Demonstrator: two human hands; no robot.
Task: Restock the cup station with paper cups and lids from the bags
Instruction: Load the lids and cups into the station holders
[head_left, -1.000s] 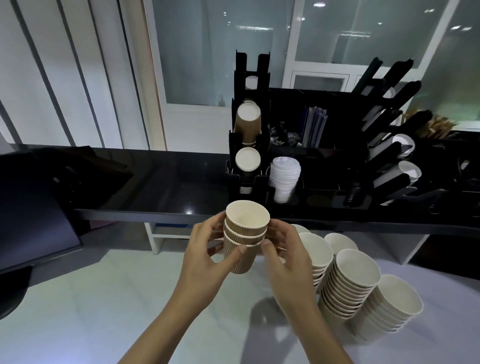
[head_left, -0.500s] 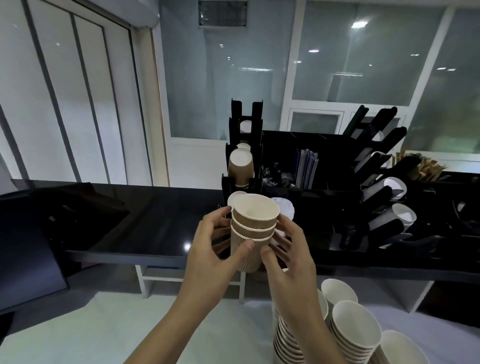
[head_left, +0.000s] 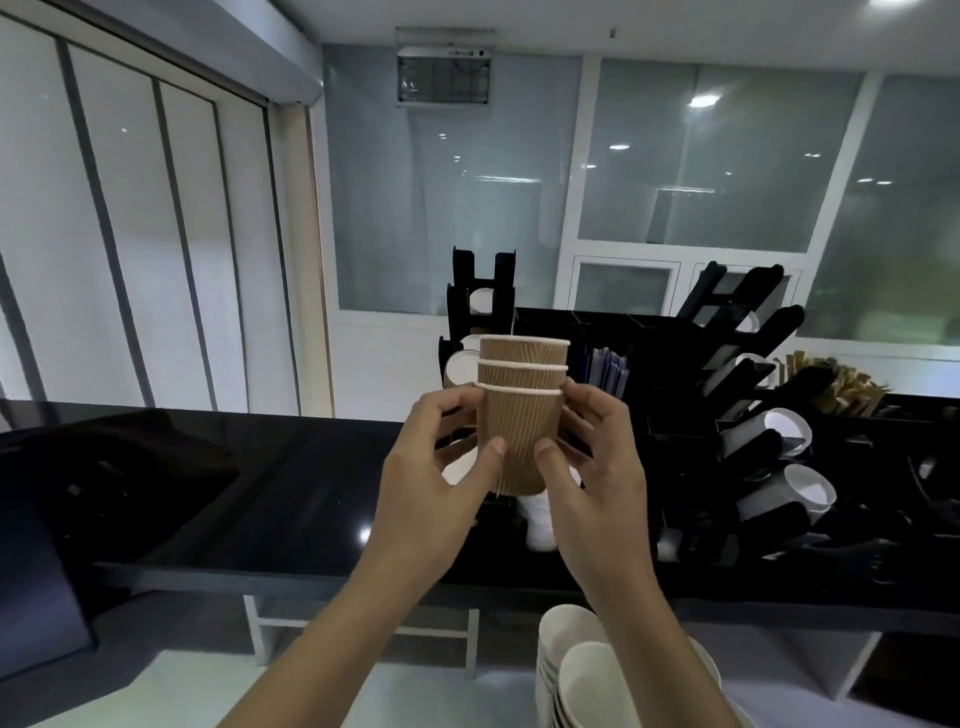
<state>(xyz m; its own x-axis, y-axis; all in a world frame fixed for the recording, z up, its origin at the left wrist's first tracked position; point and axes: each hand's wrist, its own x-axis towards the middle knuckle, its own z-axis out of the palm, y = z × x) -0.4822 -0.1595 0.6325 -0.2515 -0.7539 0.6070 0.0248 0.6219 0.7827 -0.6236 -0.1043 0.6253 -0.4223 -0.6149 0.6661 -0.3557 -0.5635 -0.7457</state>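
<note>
A short stack of three nested brown ribbed paper cups (head_left: 519, 415) is upright in front of the black cup dispenser tower (head_left: 480, 291). My left hand (head_left: 431, 483) grips its left side and my right hand (head_left: 597, 478) grips its right side, thumbs on the near face. The tower holds brown and white cups lying on their sides, partly hidden behind the stack. More stacks of white-lined cups (head_left: 587, 680) stand at the bottom edge, below my right forearm. A pile of white lids (head_left: 540, 525) shows under the held stack.
A black counter (head_left: 291, 499) runs across the view. On its right a slanted black rack (head_left: 753, 364) holds dark cups (head_left: 779, 493). Wooden stirrers (head_left: 847, 384) and sachets (head_left: 605, 364) sit behind. A dark machine (head_left: 78, 499) fills the left.
Both hands lifted the brown cup stack up and forward, from over the white table to level with the dispenser tower. The view tilted upward, so the cup stacks below dropped to the bottom edge.
</note>
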